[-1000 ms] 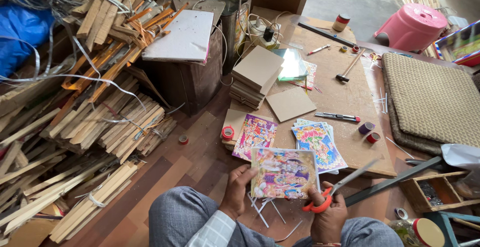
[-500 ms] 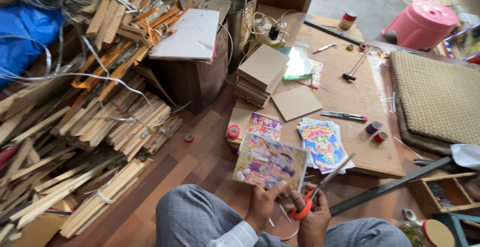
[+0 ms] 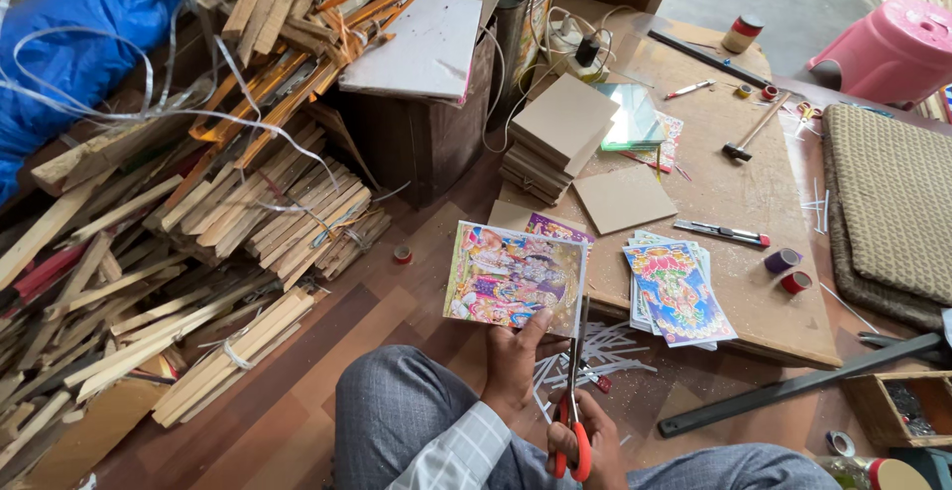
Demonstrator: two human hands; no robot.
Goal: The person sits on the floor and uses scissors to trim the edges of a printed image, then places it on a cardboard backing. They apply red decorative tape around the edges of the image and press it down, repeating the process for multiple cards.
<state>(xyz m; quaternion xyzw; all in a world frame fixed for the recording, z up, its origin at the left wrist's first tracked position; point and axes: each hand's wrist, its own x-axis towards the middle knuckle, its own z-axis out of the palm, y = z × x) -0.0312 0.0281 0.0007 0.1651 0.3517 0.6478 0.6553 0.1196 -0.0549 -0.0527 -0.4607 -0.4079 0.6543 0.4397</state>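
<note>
A: Where is the colourful picture print compared with the hands?

B: It sits just above the left hand, out over the wooden floor at the near edge of the low desk. That hand is clamped on its lower edge, thumb on the printed face

A: And the other hand?

B: The right hand is lower and to the right, fingers closed through the red handles of the scissors. The blades point straight up, along the print's right edge and touching it

A: What lies near?

B: A stack of similar prints rests on the desk just right of the held one, a stack of brown boards further back, and thin white paper strips are scattered on the floor beside the scissors
</note>
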